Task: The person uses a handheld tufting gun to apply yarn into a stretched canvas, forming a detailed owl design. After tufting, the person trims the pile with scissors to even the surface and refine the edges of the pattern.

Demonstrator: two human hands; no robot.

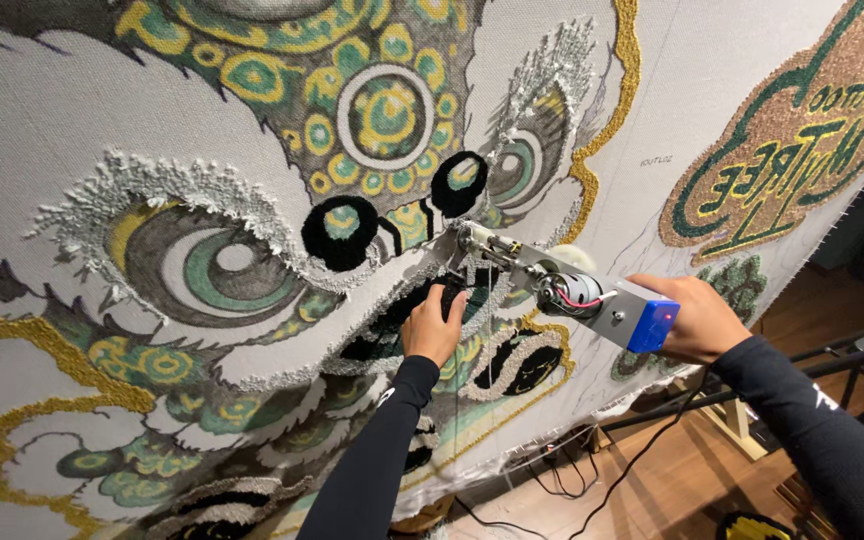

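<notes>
Your black sleeves are reaching up from the bottom of the view, and both hands are working on a tufting gun (552,285) against the stretched backing cloth (42,120). Your left hand (434,325) is gripping the gun's front handle, its fingers (449,300) curled together around the grip just below the needle end, pressed close to a black tufted patch (392,325). Your right hand (697,320) is clamping the rear of the gun, fingers wrapped shut around the body just behind the blue box (654,325) at the back. Between your two sets of fingers, the grey metal body and the motor with its red wire are lying tilted, needle end higher and touching the cloth. Above your left fingers, two black round tufts (342,232) with green centres are sitting near the needle. Beyond your right fingers, a brown tufted panel (812,130) with green and yellow lettering is filling the upper corner. Below your hands, black cables (562,470) are trailing across the wooden floor (672,490).
</notes>
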